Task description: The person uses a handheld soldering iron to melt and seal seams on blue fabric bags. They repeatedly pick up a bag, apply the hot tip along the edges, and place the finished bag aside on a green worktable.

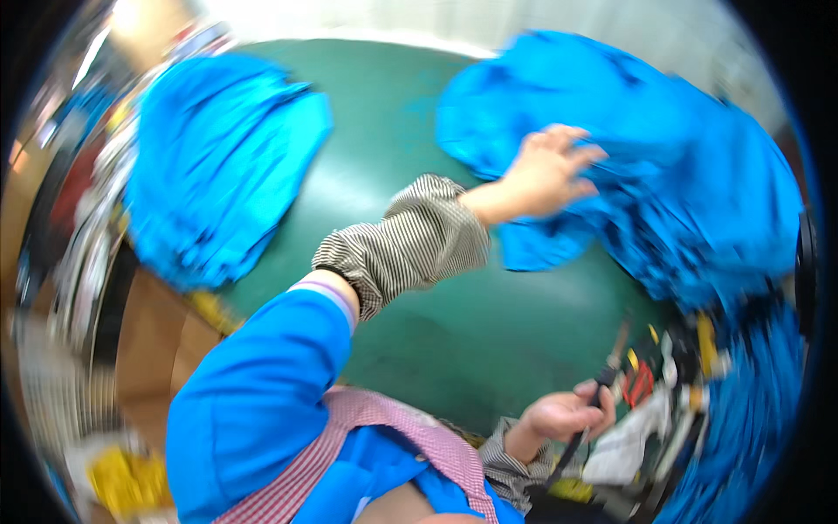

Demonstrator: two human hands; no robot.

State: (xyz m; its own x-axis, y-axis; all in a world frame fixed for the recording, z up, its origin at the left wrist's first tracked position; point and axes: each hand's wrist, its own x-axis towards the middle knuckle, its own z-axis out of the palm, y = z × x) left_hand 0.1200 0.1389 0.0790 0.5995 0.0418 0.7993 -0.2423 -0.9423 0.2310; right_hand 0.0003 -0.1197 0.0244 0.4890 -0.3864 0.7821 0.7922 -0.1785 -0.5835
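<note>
My left hand [548,172] stretches across to the right with its fingers spread. It is at the near edge of a big heap of blue cloth [690,166]; blur hides whether the fingertips touch it. Lower down, my right hand [572,412] is closed around a soldering-iron-like tool [606,374] with a dark handle and a thin metal tip pointing up and away. What looks like a dark cord runs down from that hand. On the left side of the green table [419,341] lies a smaller pile of blue cloth [229,157].
Beyond the tool, small items crowd the table's right edge, among them a red-handled thing [639,384] and a white cloth or paper [627,445]. Blue fabric [742,419] hangs at the far right. A cardboard box [148,349] and a yellow bag [131,479] are at the left.
</note>
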